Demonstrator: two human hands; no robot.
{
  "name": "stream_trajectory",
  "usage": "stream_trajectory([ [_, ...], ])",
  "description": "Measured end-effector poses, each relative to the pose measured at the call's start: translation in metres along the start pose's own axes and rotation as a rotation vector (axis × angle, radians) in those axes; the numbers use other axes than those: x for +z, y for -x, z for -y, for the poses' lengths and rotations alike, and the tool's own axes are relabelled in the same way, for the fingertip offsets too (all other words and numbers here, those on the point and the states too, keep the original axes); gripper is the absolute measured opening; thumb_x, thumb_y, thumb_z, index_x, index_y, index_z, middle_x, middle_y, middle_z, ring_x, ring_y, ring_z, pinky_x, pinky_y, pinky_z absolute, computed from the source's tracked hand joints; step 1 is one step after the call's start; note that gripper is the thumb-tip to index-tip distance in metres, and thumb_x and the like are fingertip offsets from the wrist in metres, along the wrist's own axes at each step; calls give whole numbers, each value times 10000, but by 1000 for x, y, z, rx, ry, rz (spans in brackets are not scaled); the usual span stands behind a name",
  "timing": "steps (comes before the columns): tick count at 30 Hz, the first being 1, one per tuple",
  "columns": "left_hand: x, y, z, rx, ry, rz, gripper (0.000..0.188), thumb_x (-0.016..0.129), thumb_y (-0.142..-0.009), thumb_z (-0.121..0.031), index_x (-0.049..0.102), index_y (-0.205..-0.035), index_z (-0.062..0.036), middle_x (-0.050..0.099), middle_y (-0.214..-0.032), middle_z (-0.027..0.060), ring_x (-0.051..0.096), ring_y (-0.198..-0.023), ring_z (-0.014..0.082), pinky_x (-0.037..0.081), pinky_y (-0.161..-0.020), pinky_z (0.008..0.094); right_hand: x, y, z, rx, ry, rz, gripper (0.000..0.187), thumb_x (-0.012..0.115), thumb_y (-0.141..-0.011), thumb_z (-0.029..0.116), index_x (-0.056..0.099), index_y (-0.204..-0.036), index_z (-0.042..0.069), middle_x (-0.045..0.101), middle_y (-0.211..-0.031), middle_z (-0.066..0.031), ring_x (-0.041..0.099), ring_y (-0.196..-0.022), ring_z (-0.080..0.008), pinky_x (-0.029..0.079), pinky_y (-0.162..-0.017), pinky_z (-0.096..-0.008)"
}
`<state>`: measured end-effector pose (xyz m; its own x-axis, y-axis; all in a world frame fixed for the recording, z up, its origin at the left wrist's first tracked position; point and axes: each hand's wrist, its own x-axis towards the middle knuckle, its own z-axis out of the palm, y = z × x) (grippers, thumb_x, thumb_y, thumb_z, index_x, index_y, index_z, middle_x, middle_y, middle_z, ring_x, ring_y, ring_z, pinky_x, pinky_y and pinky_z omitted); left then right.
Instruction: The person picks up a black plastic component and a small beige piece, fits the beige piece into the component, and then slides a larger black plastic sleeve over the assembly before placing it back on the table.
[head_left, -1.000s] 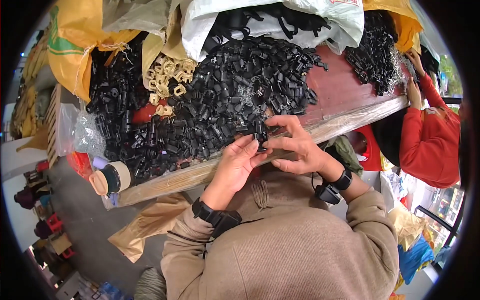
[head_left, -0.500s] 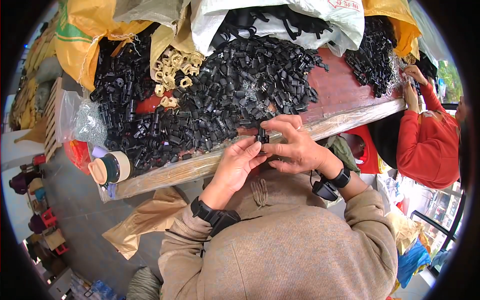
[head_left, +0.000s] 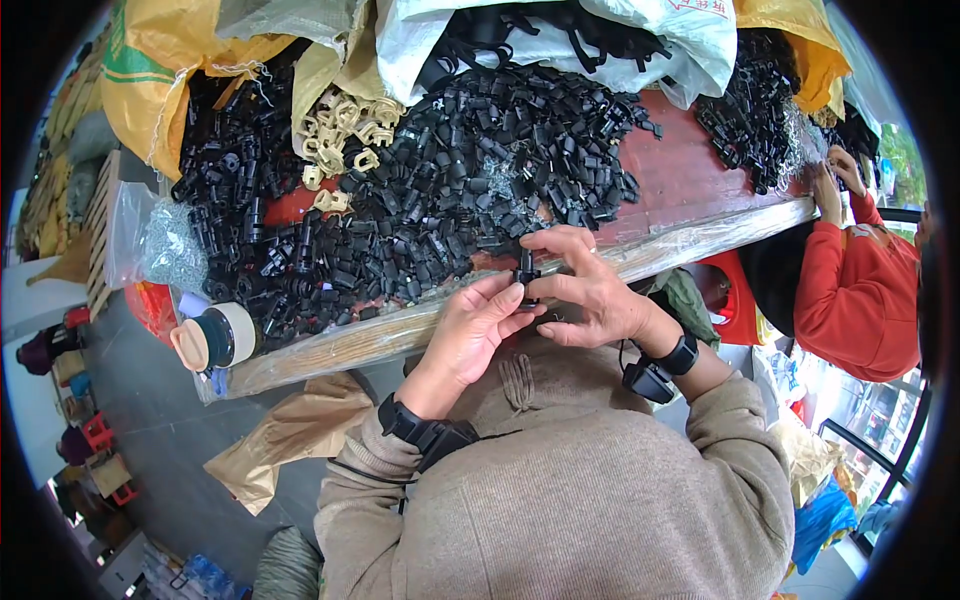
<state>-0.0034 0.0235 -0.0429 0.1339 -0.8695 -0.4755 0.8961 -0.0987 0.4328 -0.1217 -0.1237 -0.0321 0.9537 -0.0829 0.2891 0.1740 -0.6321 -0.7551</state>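
Just off the table's near edge, my left hand (head_left: 472, 332) pinches an upright black plastic part (head_left: 526, 265) between its thumb and fingers. The part has a narrow stem on top and a wider base. My right hand (head_left: 592, 297) curls around the same part from the right, index fingertip at the stem's top and another finger against its side. Its thumb is bent below, apart from the part. Beyond both hands spreads a large heap of small black plastic parts (head_left: 450, 190), with small shiny metal pieces (head_left: 497, 178) lying on it.
Cream plastic parts (head_left: 330, 140) spill from a sack behind the heap. A lidded cup (head_left: 232, 333) and a bag of small metal pieces (head_left: 172, 245) stand at left. White (head_left: 690, 50) and yellow sacks (head_left: 150, 80) line the back. A red-sleeved person (head_left: 855, 295) works at right.
The view has shifted slightly. Both hands stay around the black part, whose stem now shows more clearly below my right index finger. The red-sleeved person's hands have moved a little.
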Motion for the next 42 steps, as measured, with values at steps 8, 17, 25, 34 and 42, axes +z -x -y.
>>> stream_trajectory([
  [8, 4, -2, 1, 6, -9, -34, 277, 555, -811, -114, 497, -1043, 25, 567, -962, 106, 588, -825, 217, 493, -736, 275, -2, 5, 1, 11, 9, -53, 344, 658, -614, 244, 572, -912, 97, 362, -1203, -146, 338, -1094, -318, 244, -902, -419],
  [17, 4, -2, 3, -13, -43, -38, 278, 558, -811, -121, 498, -1038, 27, 566, -958, 98, 586, -828, 208, 493, -733, 272, -4, 11, -3, -33, -24, -43, 370, 651, -624, 262, 592, -962, 122, 368, -1212, -134, 338, -1095, -318, 245, -900, -422],
  [25, 1, -2, -5, -108, -140, 45, 267, 538, -827, -146, 507, -1028, 26, 573, -940, 90, 585, -819, 178, 488, -726, 259, -26, -2, -13, -251, 128, 154, 335, 647, -649, 268, 619, -966, 164, 403, -1224, -97, 390, -1051, -292, 289, -842, -410],
  [34, 0, -2, -7, -143, -179, 67, 257, 533, -832, -166, 521, -1007, 22, 568, -930, 80, 584, -818, 175, 487, -723, 255, -25, -1, -16, -372, 331, 145, 354, 636, -613, 242, 612, -964, 196, 432, -1213, -43, 423, -1028, -231, 315, -783, -379],
  [42, 1, -1, -4, -115, -125, 48, 249, 531, -832, -153, 515, -1007, 24, 567, -912, 80, 588, -810, 189, 495, -712, 253, -19, -2, -12, -340, 295, 107, 344, 630, -612, 219, 611, -946, 137, 429, -1204, -60, 442, -1001, -233, 324, -768, -368],
])
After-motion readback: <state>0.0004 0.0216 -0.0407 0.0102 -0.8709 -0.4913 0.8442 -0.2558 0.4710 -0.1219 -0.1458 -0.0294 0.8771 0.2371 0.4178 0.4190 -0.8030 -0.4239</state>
